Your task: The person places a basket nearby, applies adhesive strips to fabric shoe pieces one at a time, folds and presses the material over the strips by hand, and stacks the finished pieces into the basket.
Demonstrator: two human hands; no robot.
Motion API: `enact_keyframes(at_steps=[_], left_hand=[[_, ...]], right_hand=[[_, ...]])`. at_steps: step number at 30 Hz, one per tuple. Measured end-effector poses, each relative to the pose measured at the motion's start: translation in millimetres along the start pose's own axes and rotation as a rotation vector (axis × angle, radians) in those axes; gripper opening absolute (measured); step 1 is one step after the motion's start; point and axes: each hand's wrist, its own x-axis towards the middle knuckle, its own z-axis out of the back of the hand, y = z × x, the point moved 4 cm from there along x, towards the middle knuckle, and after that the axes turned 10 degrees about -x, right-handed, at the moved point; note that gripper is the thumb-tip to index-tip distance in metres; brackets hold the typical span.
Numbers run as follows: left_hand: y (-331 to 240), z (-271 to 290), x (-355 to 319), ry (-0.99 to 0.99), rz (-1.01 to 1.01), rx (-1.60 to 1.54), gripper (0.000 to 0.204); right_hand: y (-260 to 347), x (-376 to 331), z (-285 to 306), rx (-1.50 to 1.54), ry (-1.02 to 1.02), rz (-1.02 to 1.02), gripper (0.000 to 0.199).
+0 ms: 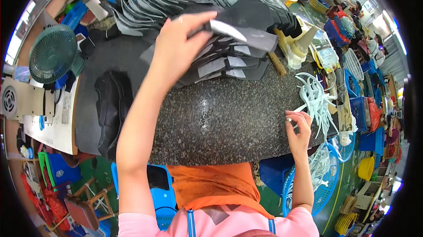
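Head view has the left hand (176,45) pinched on a flat dark grey cut piece with a pale edge (240,27) above the speckled granite slab (220,118), right hand (299,127) seemingly nipping white plastic strips (315,98) at the slab's right edge, so next probably needs joining them.
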Motion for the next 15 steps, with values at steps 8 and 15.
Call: enact_keyframes(at_steps=[8,15], left_hand=[[-56,-63,-223,0.500,0.078,0.103,0.051],[-70,-54,-223,-0.014,0.875,-0.962,0.032]], right_hand=[[18,13,2,0.547,0.103,-0.340,0.010],[129,4,-18,0.422,0.597,0.528,0.017]])
